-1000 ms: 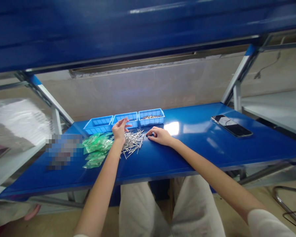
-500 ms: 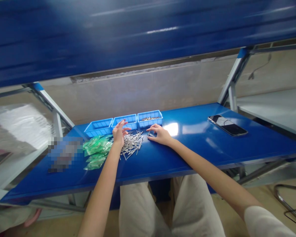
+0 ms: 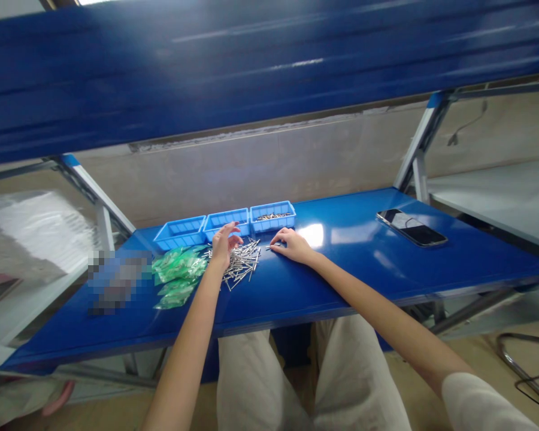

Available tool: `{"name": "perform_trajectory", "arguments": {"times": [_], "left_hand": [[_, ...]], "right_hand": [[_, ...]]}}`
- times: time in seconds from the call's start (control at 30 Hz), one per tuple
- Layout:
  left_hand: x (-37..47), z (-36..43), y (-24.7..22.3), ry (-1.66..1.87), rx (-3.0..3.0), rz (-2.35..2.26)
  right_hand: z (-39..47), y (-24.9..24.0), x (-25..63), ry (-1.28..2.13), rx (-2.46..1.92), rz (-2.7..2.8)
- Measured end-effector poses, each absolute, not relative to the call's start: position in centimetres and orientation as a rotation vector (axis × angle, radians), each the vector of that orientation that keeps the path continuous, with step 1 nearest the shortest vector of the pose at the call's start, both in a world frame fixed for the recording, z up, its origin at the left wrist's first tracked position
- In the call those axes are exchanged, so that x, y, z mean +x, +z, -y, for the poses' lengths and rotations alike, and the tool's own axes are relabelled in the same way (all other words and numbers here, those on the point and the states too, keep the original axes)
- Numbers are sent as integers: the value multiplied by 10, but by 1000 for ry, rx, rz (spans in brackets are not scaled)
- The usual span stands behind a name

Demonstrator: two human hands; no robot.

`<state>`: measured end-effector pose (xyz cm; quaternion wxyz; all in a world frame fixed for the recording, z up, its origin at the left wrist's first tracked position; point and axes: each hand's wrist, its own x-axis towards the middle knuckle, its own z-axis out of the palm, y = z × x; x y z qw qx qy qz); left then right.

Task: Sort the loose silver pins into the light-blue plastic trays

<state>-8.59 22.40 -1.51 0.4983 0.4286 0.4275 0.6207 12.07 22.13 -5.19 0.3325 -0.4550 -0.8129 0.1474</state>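
Observation:
A loose pile of thin silver metal pins [image 3: 243, 263], which look like blind rivets, lies on the blue table. My left hand [image 3: 223, 246] hovers at the pile's upper left with its fingers curved and apart, and nothing shows in it. To the right of the pile, my right hand [image 3: 293, 246] pinches one such pin [image 3: 268, 246] between thumb and fingertips, its end sticking out to the left. Behind the hands stand the light-blue left bin [image 3: 179, 234], the middle bin [image 3: 213, 228], partly covered by my left hand, and the right bin [image 3: 273, 225], which holds more pins.
Crumpled green plastic bags [image 3: 179, 272] lie left of the pile. A phone [image 3: 411, 227] rests on the right of the blue table [image 3: 341, 275]. A blue shelf [image 3: 260, 66] overhangs the back, with metal braces [image 3: 417, 143] at both sides.
My right hand has closed from a looser curl into a pinch on a pin. My left hand has shifted slightly right and down over the pile.

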Motion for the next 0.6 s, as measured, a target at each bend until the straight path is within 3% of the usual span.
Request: {"name": "perform_trajectory", "arguments": {"times": [0.2, 0.6], "left_hand": [[-78, -221, -18, 1379, 1328, -1074], [-64, -215, -29, 1110, 2492, -1246]], "right_hand": [[-222, -53, 119, 392, -1268, 2084], [-224, -52, 118, 393, -1188, 2001]]}}
